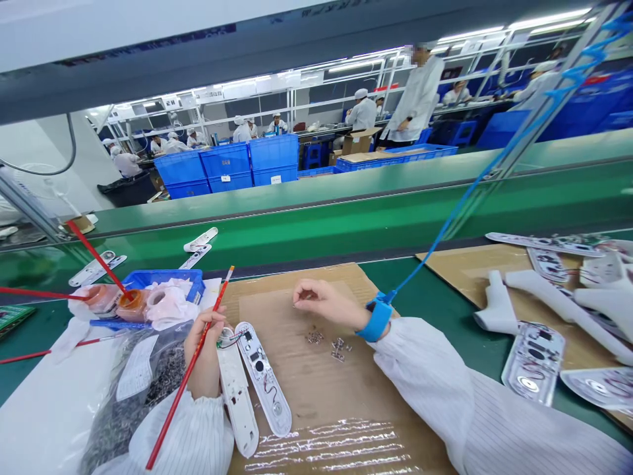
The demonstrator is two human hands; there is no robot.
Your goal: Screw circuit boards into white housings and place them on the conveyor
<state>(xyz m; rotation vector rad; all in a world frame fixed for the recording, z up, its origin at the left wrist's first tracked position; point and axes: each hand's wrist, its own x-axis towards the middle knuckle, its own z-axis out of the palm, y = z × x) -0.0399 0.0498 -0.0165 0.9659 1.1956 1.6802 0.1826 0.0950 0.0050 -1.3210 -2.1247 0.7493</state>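
My left hand [204,349] is closed around a thin red paintbrush [169,413], its bristle tip pointing up and away. Right beside that hand lie a white casing half [238,402] and a white casing with a small circuit board and wires [267,386], both on the cardboard. Whether the hand also touches the nearer half cannot be made out. My right hand [321,300], with a blue wrist strap [376,320], is pinched above the cardboard [316,402]; what its fingertips hold is hidden. Small metal parts [339,349] lie in little piles just below it.
To the left, a blue tray [190,280] holds small jars [132,305] with red brushes. A plastic bag of small dark parts [161,376] lies nearby. White casings [534,363] crowd the right side. A blue coiled cord [455,211] runs up from the strap.
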